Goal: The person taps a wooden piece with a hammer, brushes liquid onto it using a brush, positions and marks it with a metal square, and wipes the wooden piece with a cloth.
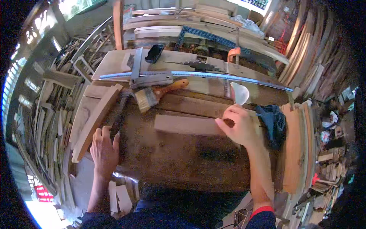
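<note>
My right hand (240, 126) is over the right end of a plain wooden block (187, 125), with thumb and fingers curled toward each other. Just beyond its fingertips is a white, cup-like piece (240, 94); whether the fingers grip it is unclear. On the left, my left hand (105, 150) rests at the bench edge beside a long wooden strip (97, 124), its thumb apart from the fingers and nothing visible in it. A wide paintbrush (146, 100) with a wooden handle lies between the hands, past the block.
Across the workbench (171, 164) runs a long metal ruler (228, 76), near a metal square (136, 68). A black tray (154, 53), an orange clamp (234, 53) and a dark cloth (273, 122) lie around. Stacked boards (295, 152) line the right side.
</note>
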Available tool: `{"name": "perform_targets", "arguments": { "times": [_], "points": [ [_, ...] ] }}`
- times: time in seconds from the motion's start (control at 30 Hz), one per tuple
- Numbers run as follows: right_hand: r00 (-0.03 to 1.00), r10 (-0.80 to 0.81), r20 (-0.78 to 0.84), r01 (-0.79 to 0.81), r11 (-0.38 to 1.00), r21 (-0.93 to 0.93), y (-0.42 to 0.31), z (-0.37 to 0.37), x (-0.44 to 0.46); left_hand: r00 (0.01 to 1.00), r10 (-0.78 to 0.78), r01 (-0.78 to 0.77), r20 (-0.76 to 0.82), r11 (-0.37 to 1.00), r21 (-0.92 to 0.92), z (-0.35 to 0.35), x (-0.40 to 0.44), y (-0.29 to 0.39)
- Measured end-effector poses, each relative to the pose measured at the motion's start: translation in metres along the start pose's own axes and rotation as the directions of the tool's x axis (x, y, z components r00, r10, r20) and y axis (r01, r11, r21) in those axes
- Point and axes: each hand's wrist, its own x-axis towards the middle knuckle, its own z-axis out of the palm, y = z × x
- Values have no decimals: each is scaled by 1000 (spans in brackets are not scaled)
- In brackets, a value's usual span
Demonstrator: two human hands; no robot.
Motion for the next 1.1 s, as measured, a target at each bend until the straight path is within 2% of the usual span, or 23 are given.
{"name": "perform_targets", "arguments": {
  "times": [0.07,0.13,0.23,0.3,0.33,0.4,0.5,0.53,0.67,0.77,0.8,0.87,0.93,0.97,1.0,1.07,1.1],
  "points": [
    [996,37,87,-40,999,27,-5,-2,6,999,-25,26,42,999,-24,1,10,-1],
    [993,-102,54,100,994,54,-7,16,27,998,-56,57,33,997,-50,-6,19,6],
    [966,-251,63,248,967,56,-26,42,70,998,29,-35,-56,995,-91,-8,30,15],
    [946,-323,28,323,946,7,-39,69,100,945,318,-326,-73,936,-134,-11,40,27],
    [951,-287,117,294,954,-50,-47,75,114,888,452,-460,-87,875,-153,-12,45,36],
    [938,-191,290,248,953,-173,-60,86,135,806,586,-590,-81,784,-194,-17,50,57],
    [859,-186,477,338,905,-256,-68,94,150,706,706,-700,-51,685,-201,-21,58,81],
    [884,-224,411,349,900,-260,-66,103,151,677,735,-727,-37,659,-193,-22,61,86],
    [891,-319,322,408,874,-263,-62,112,156,573,819,-812,-25,565,-145,-10,70,98],
    [884,-324,338,420,867,-268,-62,94,154,557,830,-823,-13,550,-141,-8,70,104],
    [882,-401,247,460,845,-273,-60,85,149,570,821,-813,23,568,-125,-15,68,107],
    [837,-544,64,536,791,-296,-48,58,130,540,841,-838,-43,532,-119,-12,66,104],
    [907,-418,55,420,884,-206,-39,28,108,531,845,-843,-67,519,-141,-11,66,105],
    [966,-175,188,206,966,-159,-42,3,99,538,841,-836,-56,523,-167,-14,66,107],
    [943,74,325,-28,989,-144,-44,-22,90,544,838,-827,-43,527,-195,-14,65,109],
    [953,107,283,-42,973,-227,-28,-58,67,569,822,-799,24,560,-221,-3,64,106],
    [969,122,213,-85,981,-172,-22,-75,56,580,813,-784,57,576,-233,4,65,104]
  ]
}}
